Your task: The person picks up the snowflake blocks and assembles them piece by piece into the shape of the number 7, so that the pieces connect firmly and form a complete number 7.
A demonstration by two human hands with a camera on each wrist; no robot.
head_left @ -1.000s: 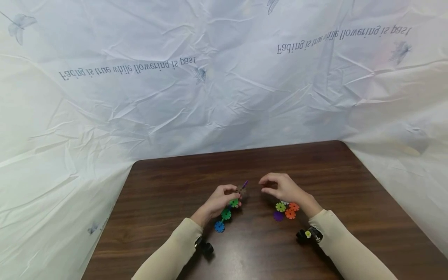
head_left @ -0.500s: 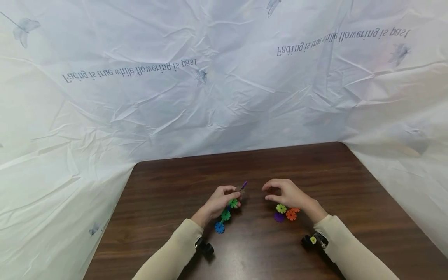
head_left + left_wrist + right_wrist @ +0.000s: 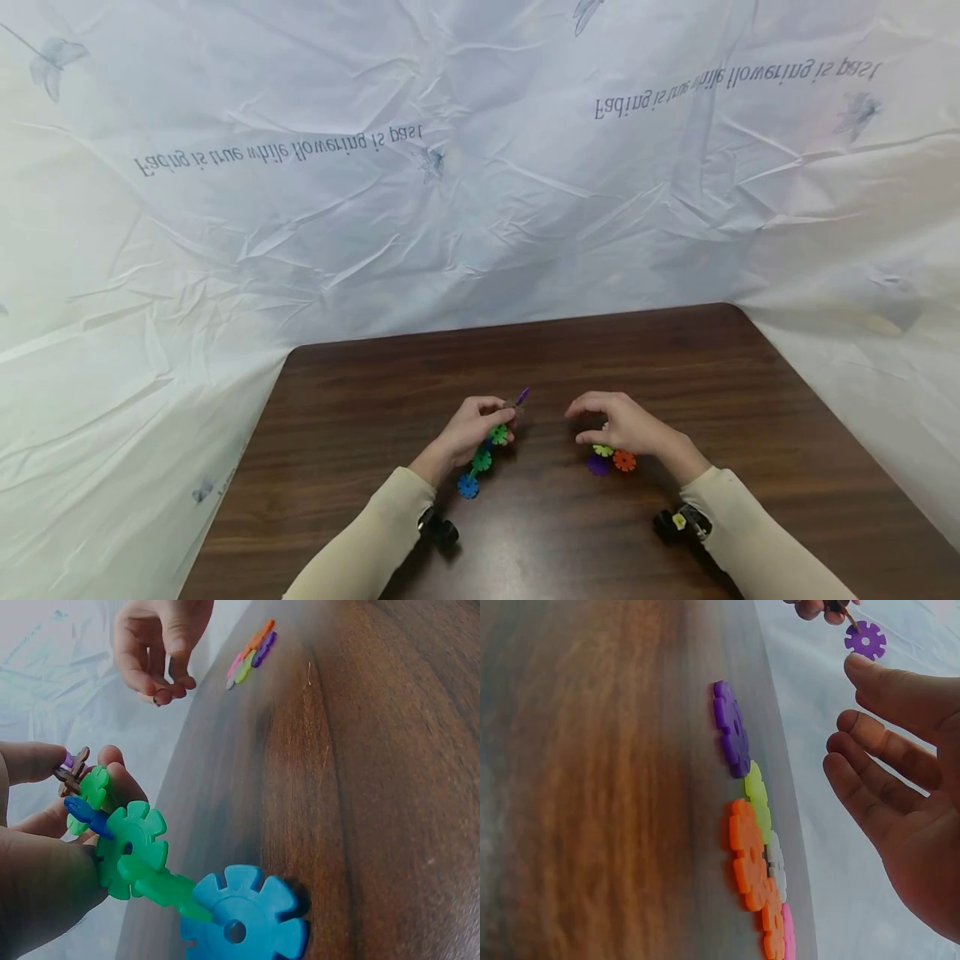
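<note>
- The left hand (image 3: pixel 468 429) pinches a chain of interlocking flower-shaped discs (image 3: pixel 154 825) near its brown disc (image 3: pixel 79 763), thumb against fingers.
- A purple disc (image 3: pixel 874 639) tops the chain; a light blue disc (image 3: pixel 259 911) ends it, low over the table (image 3: pixel 360 400).
- The right hand (image 3: pixel 630 427), thumb spread from gently bent fingers, holds nothing above the table.
- Near it, loose purple (image 3: pixel 731 731), yellow-green (image 3: pixel 757 802), orange (image 3: pixel 744 851), white (image 3: pixel 778 870) and pink discs (image 3: pixel 789 930) lie clustered on the tabletop.
</note>
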